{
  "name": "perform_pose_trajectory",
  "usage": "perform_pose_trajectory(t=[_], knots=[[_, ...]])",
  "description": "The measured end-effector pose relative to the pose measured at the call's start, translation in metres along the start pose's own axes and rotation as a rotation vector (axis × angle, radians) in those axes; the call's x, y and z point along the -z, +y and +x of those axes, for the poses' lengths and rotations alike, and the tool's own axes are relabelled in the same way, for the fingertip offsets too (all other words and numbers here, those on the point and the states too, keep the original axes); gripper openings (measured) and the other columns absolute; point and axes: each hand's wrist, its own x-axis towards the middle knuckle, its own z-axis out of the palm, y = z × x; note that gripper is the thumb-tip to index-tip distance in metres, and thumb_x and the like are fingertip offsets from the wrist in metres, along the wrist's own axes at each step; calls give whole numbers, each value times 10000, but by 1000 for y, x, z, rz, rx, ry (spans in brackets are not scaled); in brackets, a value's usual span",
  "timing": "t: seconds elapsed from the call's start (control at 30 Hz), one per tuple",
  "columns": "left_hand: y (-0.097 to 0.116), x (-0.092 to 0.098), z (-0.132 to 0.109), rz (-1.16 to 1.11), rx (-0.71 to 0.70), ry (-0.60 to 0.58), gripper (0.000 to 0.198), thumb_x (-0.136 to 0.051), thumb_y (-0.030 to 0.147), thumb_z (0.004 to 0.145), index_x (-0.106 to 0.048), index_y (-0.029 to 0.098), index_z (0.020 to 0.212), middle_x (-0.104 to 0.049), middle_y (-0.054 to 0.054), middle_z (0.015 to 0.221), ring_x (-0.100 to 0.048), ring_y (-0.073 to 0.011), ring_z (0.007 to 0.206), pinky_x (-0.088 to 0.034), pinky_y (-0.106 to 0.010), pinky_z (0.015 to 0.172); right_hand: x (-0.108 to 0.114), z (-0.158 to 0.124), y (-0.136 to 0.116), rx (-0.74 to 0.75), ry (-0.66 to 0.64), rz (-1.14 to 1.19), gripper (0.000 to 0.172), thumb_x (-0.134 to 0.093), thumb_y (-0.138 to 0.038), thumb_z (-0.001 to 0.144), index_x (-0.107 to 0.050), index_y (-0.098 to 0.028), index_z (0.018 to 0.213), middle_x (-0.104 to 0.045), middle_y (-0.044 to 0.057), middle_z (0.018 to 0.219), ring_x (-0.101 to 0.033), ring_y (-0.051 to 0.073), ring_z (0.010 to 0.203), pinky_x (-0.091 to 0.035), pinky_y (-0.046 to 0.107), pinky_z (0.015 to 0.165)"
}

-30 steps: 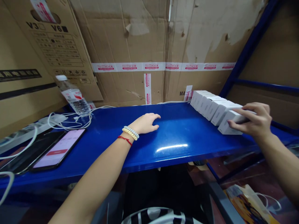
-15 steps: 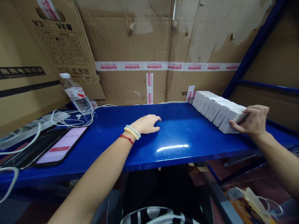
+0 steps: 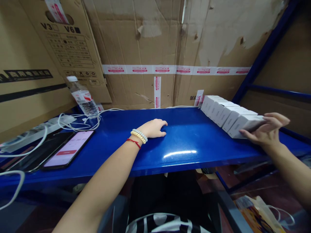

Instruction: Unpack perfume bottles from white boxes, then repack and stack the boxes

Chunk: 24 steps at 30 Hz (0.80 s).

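A row of several small white boxes (image 3: 225,111) runs along the right end of the blue shelf (image 3: 189,145). My right hand (image 3: 267,132) lies with flat, spread fingers against the near end of the closest white box (image 3: 244,124), not gripping it. My left hand (image 3: 154,127) rests palm down on the middle of the shelf with loosely curled fingers and holds nothing. Bead bracelets and a red string circle its wrist.
A water bottle (image 3: 84,98), white cables (image 3: 80,119) and a power strip (image 3: 31,134) sit at the left. A lit phone (image 3: 69,150) lies beside a dark one (image 3: 36,155). Cardboard boxes (image 3: 157,42) wall the back. A blue upright (image 3: 264,48) stands at the right, a bag (image 3: 257,213) below.
My right hand has let go of the closest white box, and its fingers now lie flat against the box's end. The left hand has stayed in place.
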Motion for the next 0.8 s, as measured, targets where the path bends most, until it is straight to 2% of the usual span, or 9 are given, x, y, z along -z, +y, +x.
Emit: perform_pose_trajectory(t=[0.13, 0.23, 0.27, 0.33, 0.4, 0.5, 0.57, 0.67, 0.8], knots=[[-5, 2, 0, -6, 31, 3, 469, -562, 334, 810, -612, 135, 1231, -649, -146, 1203, -626, -284, 1076, -477, -384, 942, 10, 3, -37, 127, 259, 150, 708, -556, -825, 525, -273, -259, 842, -401, 103, 882, -450, 295, 873, -362, 485, 741], [-9, 2, 0, -14, 59, 13, 450, -566, 327, 815, -622, 136, 1219, -657, -139, 1206, -622, -275, 1090, -478, -374, 950, 18, 9, -98, 321, 448, 310, 686, -560, -767, 535, -302, -255, 913, -437, 110, 918, -460, 287, 861, -390, 478, 731], [-11, 1, 0, -19, 65, 25, 436, -570, 322, 813, -630, 140, 1205, -664, -134, 1196, -625, -270, 1087, -480, -367, 948, 21, 12, -123, 330, 409, 356, 621, -565, -703, 575, -315, -255, 925, -453, 108, 920, -474, 287, 868, -405, 466, 732], [-16, 0, 0, -38, 71, 66, 397, -573, 301, 808, -651, 145, 1166, -681, -125, 1169, -632, -259, 1070, -482, -355, 942, 25, 22, -175, 285, 226, 447, 442, -580, -533, 657, -380, -249, 929, -502, 110, 936, -507, 281, 895, -414, 469, 806], [-21, -1, 0, -66, 78, 121, 337, -569, 275, 806, -680, 147, 1097, -702, -115, 1110, -648, -245, 1016, -486, -345, 921, 23, 34, -223, 362, -77, 579, 282, -600, -381, 722, -467, -233, 923, -571, 109, 934, -550, 264, 924, -413, 450, 885], [-28, -2, -1, -118, 100, 200, 265, -537, 349, 851, -721, 161, 877, -728, -86, 922, -662, -217, 851, -495, -328, 838, 3, 48, -276, 429, -492, 821, 199, -577, -375, 776, -569, -211, 888, -636, 89, 869, -586, 247, 868, -437, 395, 826], [-31, -2, -1, -206, 130, 219, 454, -440, 463, 909, -689, 174, 661, -711, -65, 758, -656, -194, 751, -489, -317, 814, -17, 50, -297, 442, -779, 909, 242, -600, -415, 785, -625, -198, 891, -667, 83, 871, -602, 227, 803, -442, 354, 761], [-31, -2, -1, -319, 162, 228, 638, -278, 451, 957, -575, 193, 455, -669, -58, 609, -662, -175, 724, -467, -299, 876, -40, 38, -310, 438, -946, 934, 358, -483, -460, 883, -637, -192, 703, -673, 77, 763, -601, 201, 741, -431, 327, 757], [-30, 0, 0, -237, 252, 274, 427, -375, 265, 844, -586, 188, 481, -656, -46, 559, -632, -173, 637, -478, -298, 786, -43, 18, -307, 327, -991, 895, 508, -328, -369, 948, -539, -199, 518, -654, 61, 630, -601, 161, 649, -438, 287, 770]])
